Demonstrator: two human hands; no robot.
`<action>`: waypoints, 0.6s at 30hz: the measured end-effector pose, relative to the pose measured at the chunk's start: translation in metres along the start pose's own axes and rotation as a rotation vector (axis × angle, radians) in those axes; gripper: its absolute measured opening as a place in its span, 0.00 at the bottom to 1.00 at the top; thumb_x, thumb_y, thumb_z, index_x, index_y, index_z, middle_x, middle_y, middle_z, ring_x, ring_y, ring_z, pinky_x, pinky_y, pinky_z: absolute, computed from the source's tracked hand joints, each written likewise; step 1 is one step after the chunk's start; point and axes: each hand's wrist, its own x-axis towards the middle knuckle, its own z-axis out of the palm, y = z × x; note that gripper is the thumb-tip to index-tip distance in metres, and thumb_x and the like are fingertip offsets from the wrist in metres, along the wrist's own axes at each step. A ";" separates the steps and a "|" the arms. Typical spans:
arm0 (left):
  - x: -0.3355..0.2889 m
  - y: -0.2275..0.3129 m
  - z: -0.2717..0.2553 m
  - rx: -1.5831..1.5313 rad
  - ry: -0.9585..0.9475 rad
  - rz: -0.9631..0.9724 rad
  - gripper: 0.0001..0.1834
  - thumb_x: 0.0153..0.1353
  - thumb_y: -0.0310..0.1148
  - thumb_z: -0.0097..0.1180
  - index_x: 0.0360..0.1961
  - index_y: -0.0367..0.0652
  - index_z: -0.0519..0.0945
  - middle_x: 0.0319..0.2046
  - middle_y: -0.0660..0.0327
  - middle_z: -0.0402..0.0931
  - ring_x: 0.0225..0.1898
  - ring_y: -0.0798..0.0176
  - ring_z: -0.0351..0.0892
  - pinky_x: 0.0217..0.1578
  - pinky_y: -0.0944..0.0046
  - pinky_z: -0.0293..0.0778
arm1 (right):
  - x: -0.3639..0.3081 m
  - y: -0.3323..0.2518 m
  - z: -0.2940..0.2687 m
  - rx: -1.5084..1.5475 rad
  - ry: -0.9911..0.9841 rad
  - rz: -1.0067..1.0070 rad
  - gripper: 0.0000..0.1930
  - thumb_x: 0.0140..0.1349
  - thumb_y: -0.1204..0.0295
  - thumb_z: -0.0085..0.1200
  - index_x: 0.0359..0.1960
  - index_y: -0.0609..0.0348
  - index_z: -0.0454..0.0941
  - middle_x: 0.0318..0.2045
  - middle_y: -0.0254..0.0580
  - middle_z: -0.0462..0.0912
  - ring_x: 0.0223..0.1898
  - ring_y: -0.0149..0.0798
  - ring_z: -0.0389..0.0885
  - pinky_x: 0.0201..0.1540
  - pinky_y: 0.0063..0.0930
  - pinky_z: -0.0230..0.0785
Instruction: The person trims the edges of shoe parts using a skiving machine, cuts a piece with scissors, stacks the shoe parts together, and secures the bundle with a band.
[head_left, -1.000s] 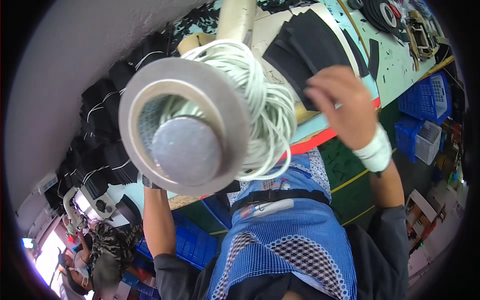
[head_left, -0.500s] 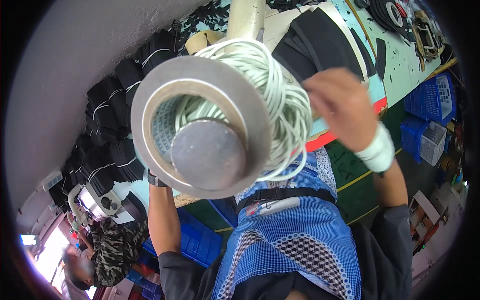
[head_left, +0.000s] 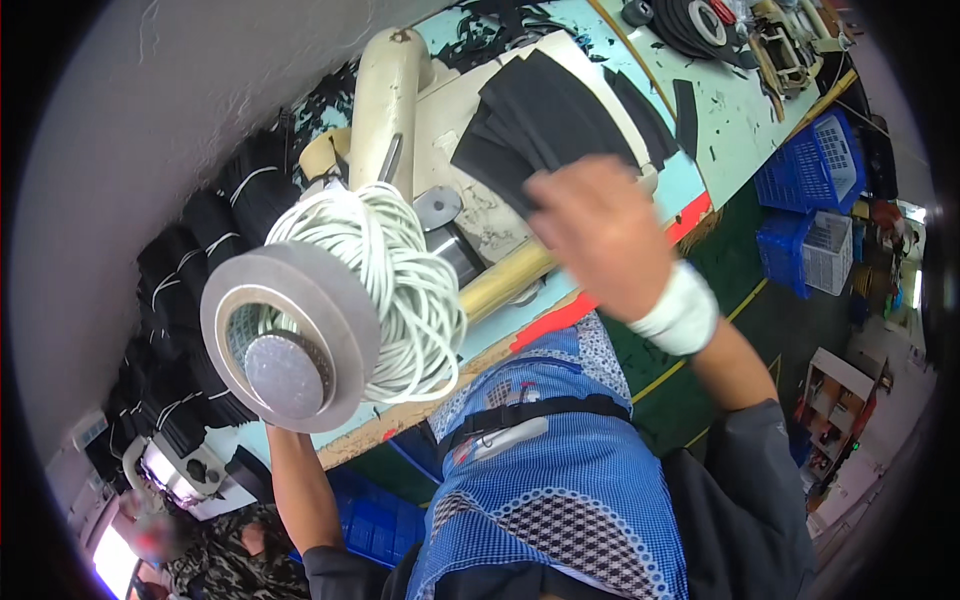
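Observation:
A big spool (head_left: 300, 340) with a grey round flange and a thick coil of white cord (head_left: 400, 280) is held up close to the camera. My left hand (head_left: 278, 432) grips it from below and is almost wholly hidden behind the flange; only the wrist and forearm show. My right hand (head_left: 600, 235), with a white band on the wrist, hovers blurred to the right of the coil, apart from it, over a stack of black fabric pieces (head_left: 560, 110). Its fingers look curled, and whether they hold anything is unclear.
A cream sewing machine (head_left: 390, 100) stands on the pale blue table (head_left: 720, 120). Black tied bundles (head_left: 200, 260) line the wall at left. Black tape rolls (head_left: 690, 20) lie at the far end. Blue baskets (head_left: 810, 180) sit on the green floor. Another person (head_left: 210, 560) is at lower left.
The spool has dropped away from the camera toward the lower left, uncovering the sewing machine. My right hand has come off the cord coil and moved right.

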 end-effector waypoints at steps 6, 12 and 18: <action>0.020 -0.008 0.031 -0.012 -0.070 0.026 0.14 0.65 0.37 0.58 0.43 0.36 0.76 0.27 0.57 0.79 0.26 0.66 0.77 0.28 0.68 0.73 | -0.004 -0.015 0.034 0.415 -0.318 0.170 0.13 0.52 0.74 0.63 0.40 0.61 0.79 0.30 0.46 0.79 0.34 0.50 0.78 0.39 0.38 0.73; 0.000 0.000 0.007 -0.017 -0.020 -0.026 0.14 0.65 0.37 0.57 0.42 0.36 0.75 0.24 0.57 0.78 0.23 0.66 0.77 0.25 0.69 0.73 | 0.015 0.010 -0.044 -0.051 0.180 -0.008 0.06 0.51 0.84 0.59 0.31 0.63 0.80 0.29 0.44 0.80 0.30 0.45 0.80 0.34 0.33 0.74; 0.012 0.005 0.007 -0.029 -0.054 -0.030 0.14 0.66 0.38 0.57 0.41 0.37 0.75 0.21 0.58 0.77 0.20 0.67 0.77 0.22 0.70 0.73 | -0.005 -0.016 0.028 0.311 -0.106 0.025 0.09 0.52 0.72 0.61 0.33 0.61 0.78 0.27 0.43 0.78 0.33 0.47 0.78 0.39 0.38 0.73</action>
